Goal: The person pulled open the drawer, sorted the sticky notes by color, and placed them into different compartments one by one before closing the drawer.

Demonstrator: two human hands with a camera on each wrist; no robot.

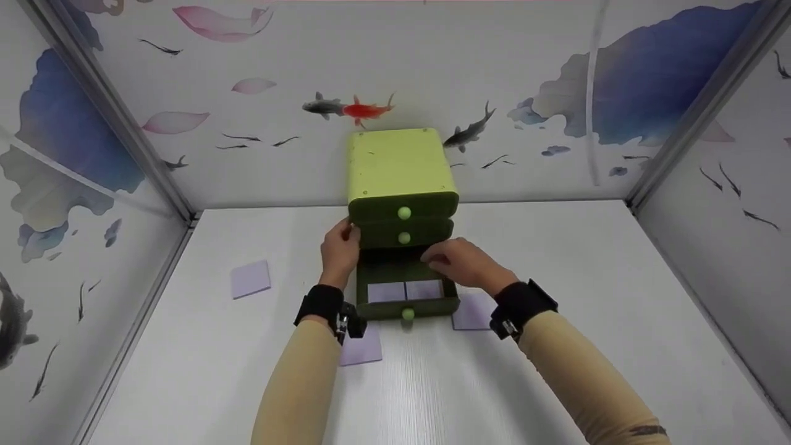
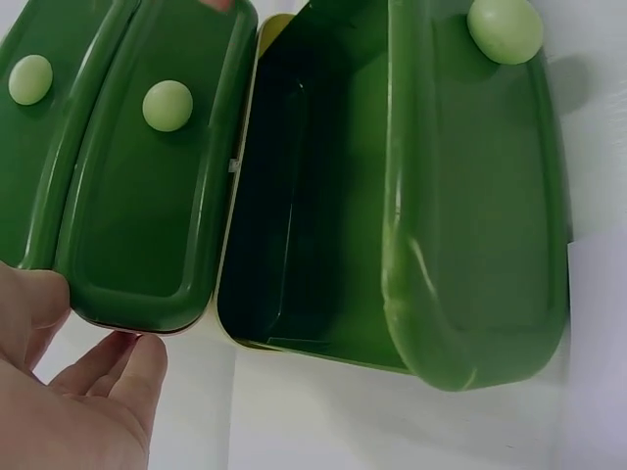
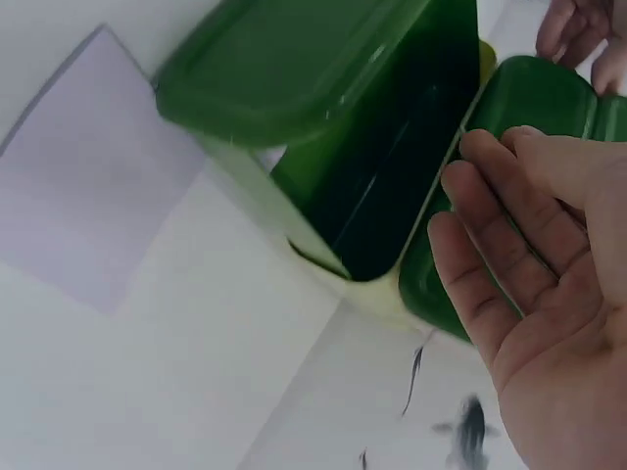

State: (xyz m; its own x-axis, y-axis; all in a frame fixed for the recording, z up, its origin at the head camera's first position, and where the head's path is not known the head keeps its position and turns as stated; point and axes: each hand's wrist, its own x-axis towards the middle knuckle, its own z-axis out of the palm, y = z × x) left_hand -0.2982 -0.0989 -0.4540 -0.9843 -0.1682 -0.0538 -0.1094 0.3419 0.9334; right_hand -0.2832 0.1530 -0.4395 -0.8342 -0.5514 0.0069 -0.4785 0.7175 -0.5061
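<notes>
A small green cabinet (image 1: 401, 164) has three drawers with round pale green knobs. Its bottom drawer (image 1: 426, 307) is pulled out, and two light purple squares (image 1: 386, 292) lie side by side behind the drawer front. At the cabinet's left side, my left hand (image 1: 340, 253) touches the end of the middle drawer (image 2: 147, 206) with its fingertips. My right hand (image 1: 466, 262) hovers above the right side of the bottom drawer. Its fingers are loosely bent and hold nothing, as the right wrist view shows (image 3: 549, 264).
Flat light purple squares lie on the white table (image 1: 587, 346): one square at the left (image 1: 250, 279), another near the left wrist (image 1: 363, 346), and a third by the right wrist (image 1: 473, 312). A wall (image 1: 395, 55) painted with fish stands right behind the cabinet.
</notes>
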